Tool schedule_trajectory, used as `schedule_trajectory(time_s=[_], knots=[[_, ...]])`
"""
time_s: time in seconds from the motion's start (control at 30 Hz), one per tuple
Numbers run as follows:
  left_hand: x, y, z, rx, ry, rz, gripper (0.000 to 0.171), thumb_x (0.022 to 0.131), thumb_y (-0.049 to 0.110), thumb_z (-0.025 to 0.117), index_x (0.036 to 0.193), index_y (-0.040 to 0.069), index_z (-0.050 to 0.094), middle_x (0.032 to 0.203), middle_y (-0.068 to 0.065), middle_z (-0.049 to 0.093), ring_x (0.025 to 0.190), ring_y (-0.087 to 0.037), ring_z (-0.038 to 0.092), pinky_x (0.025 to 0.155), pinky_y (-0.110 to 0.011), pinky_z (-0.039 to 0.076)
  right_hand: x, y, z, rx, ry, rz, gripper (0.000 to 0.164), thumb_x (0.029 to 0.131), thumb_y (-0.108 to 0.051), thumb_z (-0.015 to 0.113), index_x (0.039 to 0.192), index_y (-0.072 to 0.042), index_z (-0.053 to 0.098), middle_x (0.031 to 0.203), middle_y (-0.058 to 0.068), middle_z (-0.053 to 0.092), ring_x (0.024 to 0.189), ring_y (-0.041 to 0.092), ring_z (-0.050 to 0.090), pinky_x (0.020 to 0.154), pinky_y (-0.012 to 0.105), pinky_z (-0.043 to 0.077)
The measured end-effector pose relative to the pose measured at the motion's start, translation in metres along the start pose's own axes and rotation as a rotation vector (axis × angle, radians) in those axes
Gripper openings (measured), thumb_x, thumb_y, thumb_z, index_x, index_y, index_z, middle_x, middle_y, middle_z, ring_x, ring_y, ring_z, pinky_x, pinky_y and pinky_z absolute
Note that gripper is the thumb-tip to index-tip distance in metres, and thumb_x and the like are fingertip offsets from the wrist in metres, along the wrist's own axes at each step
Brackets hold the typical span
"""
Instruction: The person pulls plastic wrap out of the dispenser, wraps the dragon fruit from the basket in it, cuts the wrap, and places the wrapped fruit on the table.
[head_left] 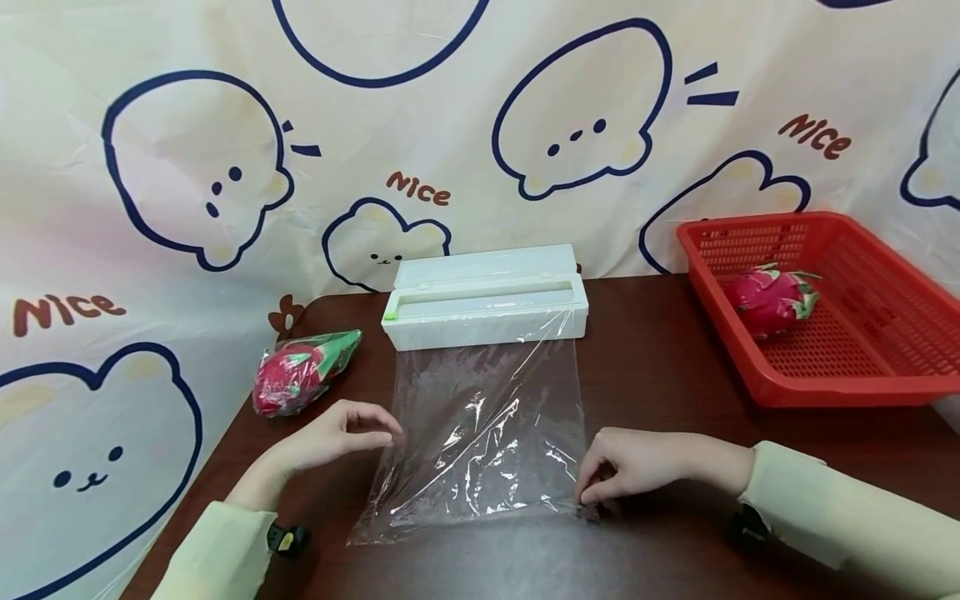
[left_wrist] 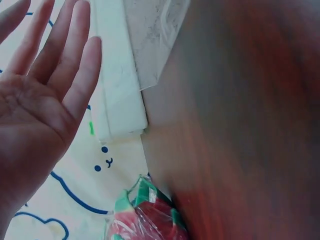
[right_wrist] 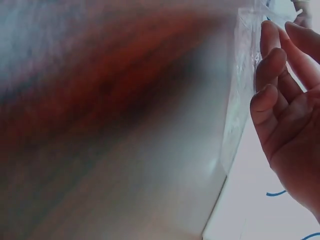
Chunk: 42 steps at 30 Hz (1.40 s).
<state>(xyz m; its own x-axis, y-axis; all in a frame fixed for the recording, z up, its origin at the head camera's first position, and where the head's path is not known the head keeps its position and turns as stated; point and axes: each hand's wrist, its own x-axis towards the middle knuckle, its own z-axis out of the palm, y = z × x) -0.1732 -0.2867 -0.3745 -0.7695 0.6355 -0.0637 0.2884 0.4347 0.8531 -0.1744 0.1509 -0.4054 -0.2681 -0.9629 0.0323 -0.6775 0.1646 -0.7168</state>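
A sheet of clear plastic wrap (head_left: 487,433) stretches from a white wrap dispenser box (head_left: 487,329), its lid raised, toward the near side of the brown table. At the sheet's near right corner, my right hand (head_left: 633,462) pinches the film between thumb and forefinger; the right wrist view shows the film (right_wrist: 245,60) running up to those fingertips. My left hand (head_left: 337,437) hovers by the film's left edge, fingers loosely extended; its palm (left_wrist: 30,110) faces the left wrist camera and nothing is held. Behind it lies a dragon fruit (head_left: 300,375) wrapped in film.
A red plastic basket (head_left: 757,375) stands at the table's right side, with an unwrapped dragon fruit (head_left: 772,300) inside. A cartoon-printed white cloth (head_left: 450,125) hangs behind the table and along its left side. The dispenser box sits near the back edge.
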Motion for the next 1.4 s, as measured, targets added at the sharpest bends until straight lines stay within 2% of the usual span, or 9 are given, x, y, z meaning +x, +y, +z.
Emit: schedule_trajectory(time_s=[0.1,0.27,0.43,0.57,0.67,0.83,1.0,1.23,1.4], knots=[[0.009,0.000,-0.004,0.043,0.059,0.000,0.022,0.095,0.014,0.064,0.112,0.002,0.069,0.111,-0.017,0.068,0.099,-0.024,0.063,0.084,-0.032,0.052,-0.001,0.000,-0.006,0.011,0.034,0.012,0.011,0.094,-0.015,0.065,0.093,-0.012,0.076,0.072,-0.009,0.068,0.063,-0.004,0.060,0.060,0.019,0.051],[0.029,-0.003,-0.013,0.070,0.129,0.006,0.029,0.092,0.013,0.069,0.116,-0.002,0.066,0.117,-0.021,0.064,0.104,-0.037,0.061,0.084,-0.033,0.052,-0.002,0.000,-0.017,0.027,0.075,0.029,0.013,0.095,-0.016,0.064,0.094,-0.011,0.076,0.073,-0.008,0.068,0.064,0.006,0.064,0.060,0.022,0.052],[0.050,-0.014,-0.023,0.083,0.181,0.028,0.032,0.088,0.004,0.070,0.119,-0.004,0.064,0.122,-0.021,0.063,0.111,-0.043,0.057,0.090,-0.051,0.048,-0.003,0.000,-0.026,0.016,0.108,0.087,0.012,0.094,-0.018,0.066,0.095,-0.013,0.076,0.075,-0.009,0.068,0.065,0.007,0.063,0.059,0.023,0.052],[0.060,-0.024,-0.027,0.079,0.202,0.000,0.040,0.086,-0.001,0.071,0.124,-0.004,0.061,0.127,-0.021,0.059,0.119,-0.043,0.051,0.094,-0.060,0.042,-0.006,-0.001,-0.031,0.035,0.118,0.148,0.011,0.093,-0.015,0.067,0.098,-0.014,0.076,0.079,-0.006,0.070,0.067,0.011,0.064,0.060,0.025,0.053],[0.063,-0.030,-0.027,0.075,0.195,-0.027,0.045,0.084,-0.002,0.072,0.127,-0.004,0.059,0.129,-0.022,0.058,0.120,-0.043,0.049,0.095,-0.060,0.042,-0.008,-0.002,-0.035,0.037,0.130,0.186,0.011,0.093,-0.016,0.068,0.100,-0.015,0.076,0.082,-0.003,0.071,0.068,0.013,0.064,0.062,0.026,0.053],[0.067,-0.039,-0.022,0.111,0.126,-0.046,0.046,0.083,-0.001,0.074,0.127,-0.004,0.059,0.125,-0.022,0.059,0.116,-0.040,0.052,0.095,-0.056,0.043,-0.014,-0.002,-0.043,0.003,0.147,0.229,0.014,0.093,-0.024,0.068,0.102,-0.018,0.076,0.081,-0.005,0.070,0.068,0.008,0.061,0.061,0.027,0.053],[0.065,-0.049,-0.019,0.194,0.060,-0.046,0.045,0.081,0.003,0.078,0.122,-0.002,0.062,0.123,-0.018,0.061,0.115,-0.035,0.054,0.095,-0.053,0.043,-0.020,-0.004,-0.048,-0.006,0.159,0.243,0.014,0.093,-0.024,0.068,0.103,-0.018,0.075,0.081,-0.005,0.070,0.067,0.010,0.063,0.062,0.027,0.053],[0.067,-0.051,-0.014,0.323,0.059,-0.020,0.048,0.076,0.000,0.080,0.120,0.002,0.063,0.123,-0.014,0.061,0.118,-0.034,0.051,0.098,-0.052,0.040,-0.031,-0.008,-0.059,-0.021,0.203,0.281,0.015,0.093,-0.024,0.068,0.105,-0.020,0.074,0.084,-0.002,0.070,0.069,0.015,0.063,0.063,0.028,0.053],[0.069,-0.050,-0.015,0.357,0.053,-0.021,0.048,0.076,0.001,0.081,0.121,0.001,0.062,0.123,-0.014,0.060,0.119,-0.035,0.050,0.099,-0.053,0.039,-0.039,-0.013,-0.069,-0.075,0.234,0.319,0.016,0.092,-0.028,0.068,0.107,-0.025,0.073,0.085,-0.008,0.069,0.067,0.018,0.062,0.060,0.027,0.052]])
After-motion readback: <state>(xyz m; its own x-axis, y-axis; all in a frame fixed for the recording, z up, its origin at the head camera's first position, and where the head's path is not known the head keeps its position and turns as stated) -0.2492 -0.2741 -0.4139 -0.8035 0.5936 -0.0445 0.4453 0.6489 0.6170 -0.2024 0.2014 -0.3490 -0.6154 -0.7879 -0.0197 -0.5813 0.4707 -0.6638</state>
